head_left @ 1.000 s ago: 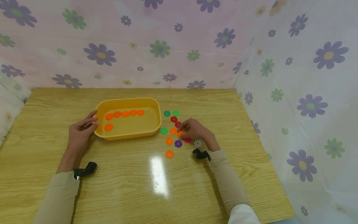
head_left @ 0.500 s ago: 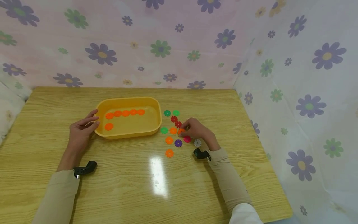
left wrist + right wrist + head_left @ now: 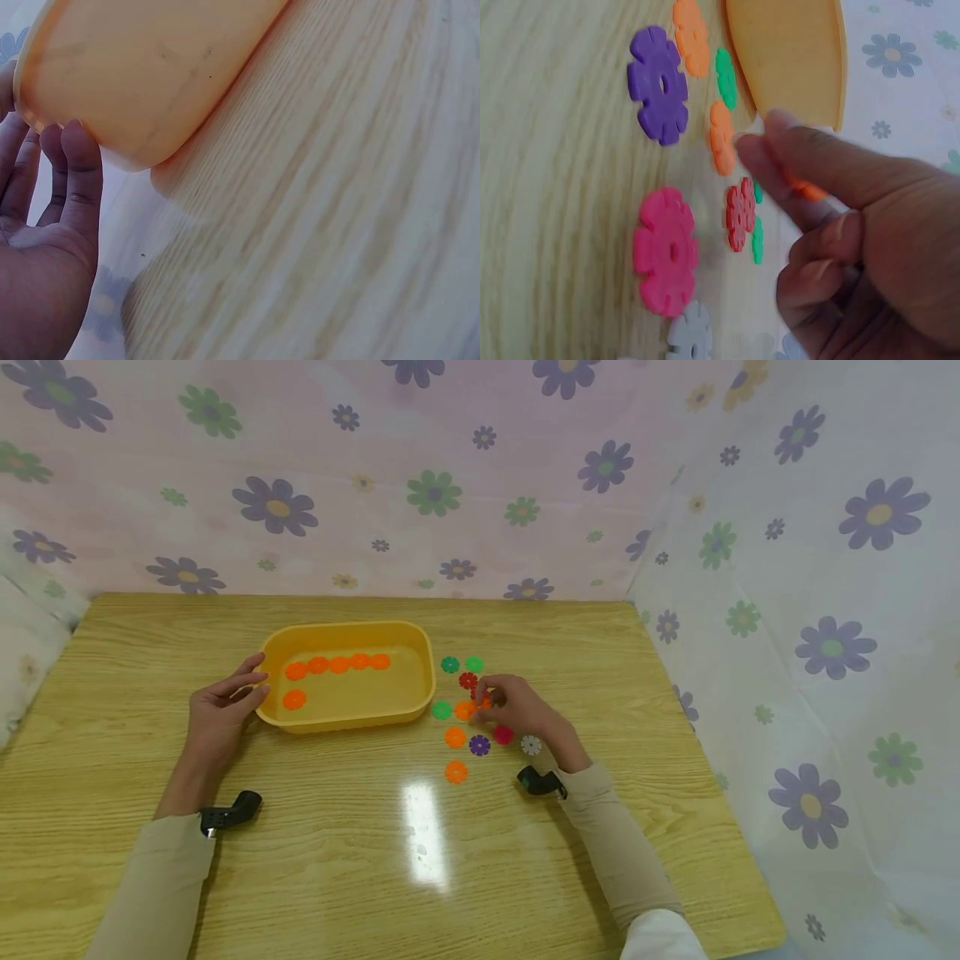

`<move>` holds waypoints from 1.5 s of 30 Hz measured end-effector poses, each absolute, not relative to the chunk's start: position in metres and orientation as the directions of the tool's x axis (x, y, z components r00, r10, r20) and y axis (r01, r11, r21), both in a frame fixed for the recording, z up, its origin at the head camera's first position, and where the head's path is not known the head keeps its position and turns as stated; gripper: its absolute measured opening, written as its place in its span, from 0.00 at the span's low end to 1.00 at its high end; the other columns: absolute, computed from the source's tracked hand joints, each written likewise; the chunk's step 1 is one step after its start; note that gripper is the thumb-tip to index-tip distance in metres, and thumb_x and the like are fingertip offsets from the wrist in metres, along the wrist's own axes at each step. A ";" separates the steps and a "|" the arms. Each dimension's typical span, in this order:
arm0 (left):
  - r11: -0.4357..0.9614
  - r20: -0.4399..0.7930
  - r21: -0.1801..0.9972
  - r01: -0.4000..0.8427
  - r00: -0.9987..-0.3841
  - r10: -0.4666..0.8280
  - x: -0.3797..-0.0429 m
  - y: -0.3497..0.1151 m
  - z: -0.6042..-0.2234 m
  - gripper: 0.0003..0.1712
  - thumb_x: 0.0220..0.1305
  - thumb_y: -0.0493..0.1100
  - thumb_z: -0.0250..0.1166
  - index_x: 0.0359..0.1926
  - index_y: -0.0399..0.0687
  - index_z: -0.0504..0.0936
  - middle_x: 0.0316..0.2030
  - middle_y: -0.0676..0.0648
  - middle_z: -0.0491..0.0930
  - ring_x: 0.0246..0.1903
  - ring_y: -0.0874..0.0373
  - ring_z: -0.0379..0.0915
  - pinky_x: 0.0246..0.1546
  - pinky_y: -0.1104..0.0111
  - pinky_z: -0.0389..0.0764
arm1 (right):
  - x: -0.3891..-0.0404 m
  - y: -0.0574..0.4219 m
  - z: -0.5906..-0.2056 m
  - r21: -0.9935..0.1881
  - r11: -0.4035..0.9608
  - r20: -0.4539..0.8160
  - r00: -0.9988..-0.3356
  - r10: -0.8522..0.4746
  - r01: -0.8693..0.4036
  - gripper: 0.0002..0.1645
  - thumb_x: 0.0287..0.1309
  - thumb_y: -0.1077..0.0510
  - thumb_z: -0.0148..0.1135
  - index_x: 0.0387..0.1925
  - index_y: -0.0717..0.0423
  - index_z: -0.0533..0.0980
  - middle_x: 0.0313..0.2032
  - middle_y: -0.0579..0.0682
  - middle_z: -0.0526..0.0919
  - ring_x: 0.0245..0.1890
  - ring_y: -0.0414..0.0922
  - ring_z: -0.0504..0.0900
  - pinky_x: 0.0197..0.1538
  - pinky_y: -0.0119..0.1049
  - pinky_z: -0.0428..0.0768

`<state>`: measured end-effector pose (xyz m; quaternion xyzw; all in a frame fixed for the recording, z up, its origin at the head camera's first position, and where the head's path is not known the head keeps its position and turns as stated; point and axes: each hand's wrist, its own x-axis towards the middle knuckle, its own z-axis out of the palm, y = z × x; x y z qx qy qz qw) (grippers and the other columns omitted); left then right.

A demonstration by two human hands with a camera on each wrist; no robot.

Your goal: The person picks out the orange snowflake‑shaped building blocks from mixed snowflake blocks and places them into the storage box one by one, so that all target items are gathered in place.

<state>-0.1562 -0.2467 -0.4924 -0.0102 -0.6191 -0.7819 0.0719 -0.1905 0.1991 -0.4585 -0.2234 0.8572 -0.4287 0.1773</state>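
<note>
At the left end of a yellow plastic tub (image 3: 352,724), my left hand (image 3: 216,718) rests its fingertips against the rim and outer wall (image 3: 142,82). Inside the tub lie several orange interlocking discs (image 3: 339,665), most of them in a row along the back. Right of the tub, my right hand (image 3: 510,703) pinches an orange notched disc (image 3: 804,186) between thumb and fingers, partly hidden by them. Beneath and around this hand are a red disc (image 3: 468,680), a pink disc (image 3: 666,251), a purple disc (image 3: 658,85) and another orange disc (image 3: 721,137).
Green discs (image 3: 473,664) lie toward the back, a white disc (image 3: 531,744) near the right wrist, and an orange disc (image 3: 456,772) closest to the front. Everything stands on a wood-grain table (image 3: 337,877) against flowered cloth walls (image 3: 360,460).
My right hand has shifted slightly left and away from me, with the orange disc now lifted in its fingers. The left hand and the tub have stayed put.
</note>
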 end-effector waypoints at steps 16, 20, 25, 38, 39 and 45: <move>-0.262 0.115 0.955 0.137 -0.989 -0.097 -0.156 -0.247 -0.495 0.12 0.64 0.27 0.67 0.49 0.29 0.86 0.57 0.57 0.83 0.65 0.69 0.71 0.54 0.83 0.76 | -0.175 0.185 -0.445 -0.908 0.293 0.110 -0.846 -0.521 -0.299 0.11 0.66 0.64 0.66 0.49 0.60 0.84 0.41 0.56 0.87 0.18 0.48 0.71 0.24 0.29 0.70; -0.257 0.116 0.956 0.138 -0.988 -0.099 -0.156 -0.248 -0.495 0.12 0.64 0.27 0.67 0.49 0.30 0.86 0.57 0.58 0.83 0.65 0.69 0.71 0.54 0.83 0.76 | -0.170 0.178 -0.441 -0.937 0.212 0.129 -0.838 -0.530 -0.278 0.16 0.68 0.67 0.63 0.55 0.64 0.82 0.49 0.61 0.86 0.18 0.48 0.73 0.23 0.29 0.72; -0.254 0.109 0.958 0.131 -0.989 -0.098 -0.157 -0.248 -0.496 0.12 0.65 0.27 0.67 0.49 0.29 0.86 0.57 0.58 0.83 0.66 0.69 0.70 0.54 0.83 0.76 | -0.167 0.168 -0.450 -0.951 0.120 0.176 -0.818 -0.548 -0.285 0.19 0.67 0.70 0.62 0.58 0.66 0.80 0.49 0.61 0.84 0.15 0.38 0.62 0.22 0.30 0.65; -0.241 0.105 0.962 0.127 -0.989 -0.100 -0.157 -0.246 -0.495 0.12 0.64 0.28 0.67 0.48 0.31 0.87 0.57 0.59 0.83 0.66 0.69 0.70 0.55 0.83 0.75 | -0.164 0.136 -0.464 -0.912 0.056 0.341 -0.824 -0.452 -0.407 0.18 0.63 0.70 0.66 0.54 0.67 0.82 0.15 0.53 0.74 0.13 0.40 0.61 0.19 0.32 0.62; -0.242 0.106 0.962 0.128 -0.989 -0.100 -0.156 -0.246 -0.495 0.12 0.64 0.28 0.67 0.48 0.31 0.87 0.57 0.59 0.83 0.66 0.69 0.70 0.55 0.83 0.74 | -0.165 0.134 -0.463 -0.906 0.049 0.357 -0.821 -0.445 -0.420 0.18 0.62 0.70 0.66 0.54 0.67 0.82 0.15 0.52 0.74 0.13 0.41 0.61 0.19 0.32 0.62; -0.239 0.110 0.962 0.132 -0.989 -0.100 -0.157 -0.247 -0.495 0.12 0.65 0.27 0.67 0.48 0.31 0.87 0.57 0.59 0.83 0.66 0.69 0.70 0.55 0.83 0.74 | -0.169 0.119 -0.458 -0.883 0.020 0.422 -0.810 -0.406 -0.470 0.18 0.63 0.72 0.65 0.54 0.68 0.82 0.12 0.51 0.70 0.12 0.40 0.59 0.19 0.32 0.61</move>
